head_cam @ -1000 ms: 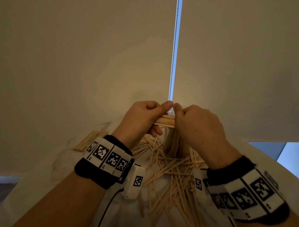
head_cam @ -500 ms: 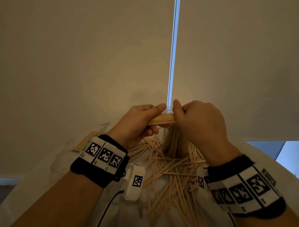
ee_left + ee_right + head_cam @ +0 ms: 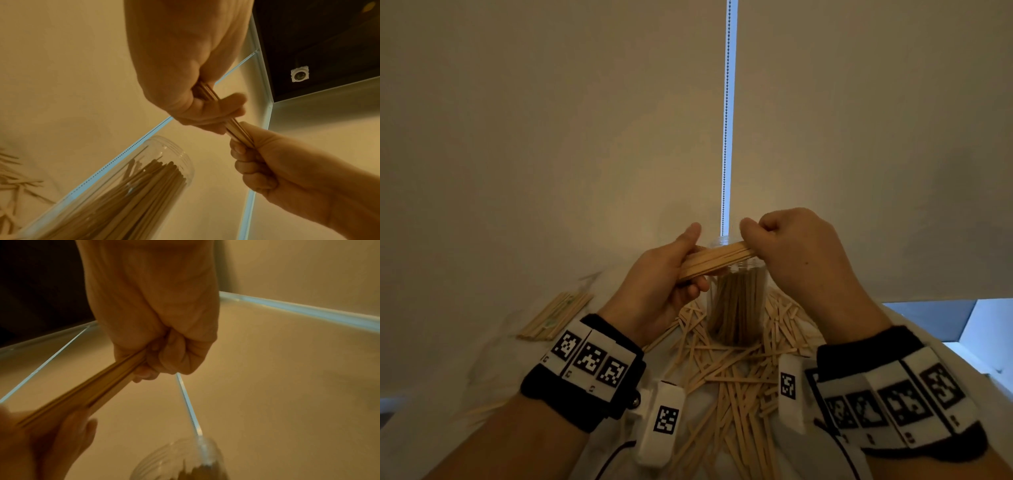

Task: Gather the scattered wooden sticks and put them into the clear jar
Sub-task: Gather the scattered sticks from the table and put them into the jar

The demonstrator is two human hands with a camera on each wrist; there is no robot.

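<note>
A neat stack of sticks [image 3: 554, 317] lies toward the left edge of the white table [image 3: 465, 359], apart from everything else. To its right, the left hand [image 3: 654, 277] is raised above the table with its wrist band facing the camera, thumb stretched along the top and fingers curled underneath one end of a bundle of wooden sticks [image 3: 714, 260]. The bundle runs nearly level, tilted slightly up to the right, directly over the open mouth of the clear jar [image 3: 736, 308]. The jar stands upright near the middle of the table, already packed with upright sticks, and scattered sticks [image 3: 732, 377] lie criss-crossed around its base and toward the near edge. The right hand [image 3: 798, 253] is closed in a fist around the bundle's other end, knuckles up. Compared with a second ago, the hands have drawn apart along the bundle, so more of its length shows between them, and the left end now sits lower. The jar's mouth, hidden before, is now visible behind the sticks.
</note>
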